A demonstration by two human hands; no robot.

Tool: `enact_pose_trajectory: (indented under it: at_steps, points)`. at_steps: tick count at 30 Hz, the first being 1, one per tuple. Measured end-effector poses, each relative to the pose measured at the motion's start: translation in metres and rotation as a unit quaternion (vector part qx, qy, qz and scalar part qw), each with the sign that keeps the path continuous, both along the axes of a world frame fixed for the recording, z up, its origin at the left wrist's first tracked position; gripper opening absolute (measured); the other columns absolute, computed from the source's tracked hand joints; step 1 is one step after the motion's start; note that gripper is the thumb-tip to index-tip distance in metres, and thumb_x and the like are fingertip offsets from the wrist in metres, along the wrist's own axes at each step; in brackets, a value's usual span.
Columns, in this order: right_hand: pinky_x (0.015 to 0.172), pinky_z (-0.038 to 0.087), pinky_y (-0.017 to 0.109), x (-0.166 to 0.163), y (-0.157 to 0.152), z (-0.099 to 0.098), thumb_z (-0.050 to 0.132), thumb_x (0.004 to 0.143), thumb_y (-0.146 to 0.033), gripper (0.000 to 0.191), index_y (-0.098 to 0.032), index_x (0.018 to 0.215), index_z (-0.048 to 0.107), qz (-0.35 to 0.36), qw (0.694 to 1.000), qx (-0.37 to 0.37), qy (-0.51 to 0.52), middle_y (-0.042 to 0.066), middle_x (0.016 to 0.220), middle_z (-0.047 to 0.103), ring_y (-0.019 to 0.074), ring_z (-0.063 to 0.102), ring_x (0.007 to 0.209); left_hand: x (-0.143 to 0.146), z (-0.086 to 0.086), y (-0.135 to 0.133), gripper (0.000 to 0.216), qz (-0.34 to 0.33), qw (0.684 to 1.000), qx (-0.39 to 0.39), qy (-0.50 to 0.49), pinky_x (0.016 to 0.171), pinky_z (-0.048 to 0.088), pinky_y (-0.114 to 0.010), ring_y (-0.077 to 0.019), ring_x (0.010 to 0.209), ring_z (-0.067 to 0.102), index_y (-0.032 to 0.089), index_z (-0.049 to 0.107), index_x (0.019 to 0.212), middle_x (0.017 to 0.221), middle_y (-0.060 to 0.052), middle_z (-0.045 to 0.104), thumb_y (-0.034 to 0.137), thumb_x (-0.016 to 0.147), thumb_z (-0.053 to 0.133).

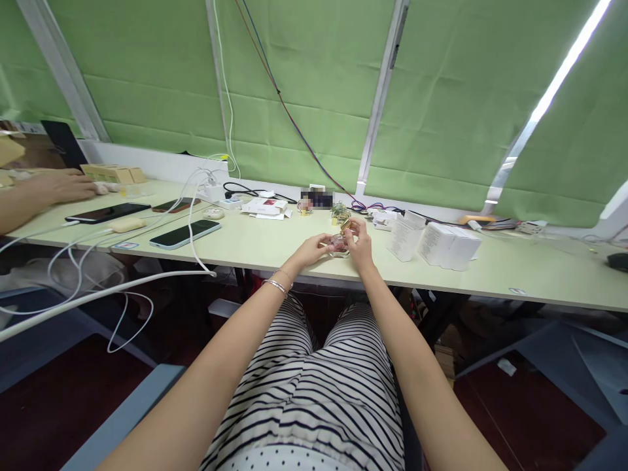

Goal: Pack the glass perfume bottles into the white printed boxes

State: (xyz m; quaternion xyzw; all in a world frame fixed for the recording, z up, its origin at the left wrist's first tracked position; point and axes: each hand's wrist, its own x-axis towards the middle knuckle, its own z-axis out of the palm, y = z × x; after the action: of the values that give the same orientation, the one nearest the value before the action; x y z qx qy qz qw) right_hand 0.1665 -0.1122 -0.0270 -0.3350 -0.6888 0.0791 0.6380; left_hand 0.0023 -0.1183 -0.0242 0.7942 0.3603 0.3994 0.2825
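A small clear glass container point(338, 246) with something pinkish in it sits at the table's front part between my hands. My left hand point(314, 250) has thumb and fingers closed on its left side. My right hand point(360, 245) is at the other side, its fingers pinching a shiny gold piece point(345, 226), like a cap, just above the container. Whether the gold piece touches the container, I cannot tell. Just behind stands a small item with greenish strands point(339, 212), and to its left a pinkish one point(305, 207).
White boxes point(449, 247) stand to the right on the pale table point(505, 268). Phones point(185, 233) and white cables point(193, 229) lie to the left. A flat white package point(266, 207) lies at the back. At far left is another person's hand point(63, 188) beside yellowish boxes point(112, 173).
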Motion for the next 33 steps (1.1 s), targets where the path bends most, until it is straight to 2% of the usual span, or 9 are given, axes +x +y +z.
enact_pose_trajectory:
  at_steps: [5,12,16,19,22,26,28,33]
  points:
    - [0.08,0.048,0.033,-0.001,-0.001,0.002,0.043,0.085,-0.029,0.026,-0.024,0.11,0.049,0.009,1.0,0.014,-0.026,0.006,0.101,0.061,0.0182,0.058,0.09,0.0,-0.001,0.002,0.037,-0.003,1.0,0.002,0.001,0.082,0.047,-0.033,-0.0203,0.091,0.062,0.014,0.057,0.104,0.109,-0.009,0.063,0.038,0.076,0.056]
    - [0.073,0.049,0.031,0.0,-0.002,0.001,0.043,0.08,-0.024,0.032,-0.023,0.111,0.048,0.034,0.998,-0.014,-0.044,0.006,0.101,0.057,0.0171,0.056,0.087,-0.001,-0.001,0.003,0.039,-0.005,1.0,-0.008,-0.007,0.083,0.048,-0.033,-0.0202,0.092,0.062,0.014,0.057,0.107,0.111,-0.009,0.063,0.038,0.076,0.057]
    - [0.067,0.05,0.029,0.0,0.003,-0.004,0.05,0.069,-0.017,0.054,-0.025,0.121,0.036,0.098,0.991,-0.065,-0.067,0.004,0.094,0.056,0.0143,0.057,0.076,-0.001,-0.001,0.002,0.038,-0.008,1.0,-0.008,-0.013,0.083,0.048,-0.031,-0.0187,0.092,0.061,0.014,0.057,0.107,0.113,-0.009,0.062,0.037,0.077,0.057]
    - [0.069,0.051,0.029,0.0,0.006,-0.007,0.051,0.067,-0.014,0.064,-0.026,0.126,0.028,0.133,0.985,-0.079,-0.08,0.004,0.097,0.056,0.014,0.059,0.078,-0.001,-0.001,0.002,0.036,0.005,1.0,-0.005,-0.012,0.083,0.047,-0.031,-0.0182,0.091,0.062,0.014,0.056,0.108,0.114,-0.008,0.062,0.033,0.077,0.055]
    - [0.073,0.051,0.031,0.0,0.007,-0.008,0.05,0.069,-0.014,0.067,-0.025,0.129,0.024,0.134,0.985,-0.066,-0.087,0.007,0.101,0.056,0.0154,0.059,0.085,-0.001,-0.001,0.002,0.037,0.007,1.0,0.004,-0.011,0.083,0.047,-0.031,-0.0185,0.093,0.061,0.014,0.055,0.11,0.115,-0.009,0.061,0.031,0.078,0.054]
    - [0.067,0.05,0.03,0.001,0.004,-0.006,0.051,0.07,-0.014,0.072,-0.025,0.134,0.02,0.119,0.984,-0.067,-0.112,0.004,0.093,0.057,0.0134,0.058,0.071,-0.002,-0.002,0.004,0.037,0.006,1.0,0.008,-0.007,0.083,0.047,-0.031,-0.0188,0.093,0.061,0.013,0.055,0.11,0.114,-0.009,0.062,0.032,0.078,0.054]
    - [0.064,0.05,0.029,0.001,0.003,-0.005,0.053,0.07,-0.016,0.072,-0.025,0.134,0.021,0.122,0.983,-0.071,-0.118,0.003,0.089,0.056,0.0124,0.055,0.066,-0.002,-0.002,0.003,0.036,0.011,1.0,0.008,-0.005,0.083,0.047,-0.031,-0.0188,0.093,0.061,0.014,0.055,0.11,0.114,-0.009,0.062,0.032,0.078,0.054]
    - [0.068,0.05,0.03,0.002,0.003,-0.002,0.063,0.069,-0.024,0.071,-0.024,0.13,0.026,0.145,0.981,-0.074,-0.11,0.005,0.097,0.055,0.0137,0.057,0.072,-0.001,0.0,0.0,0.036,0.021,1.0,0.012,0.001,0.085,0.046,-0.031,-0.0191,0.096,0.06,0.013,0.056,0.109,0.113,-0.009,0.062,0.032,0.078,0.055]
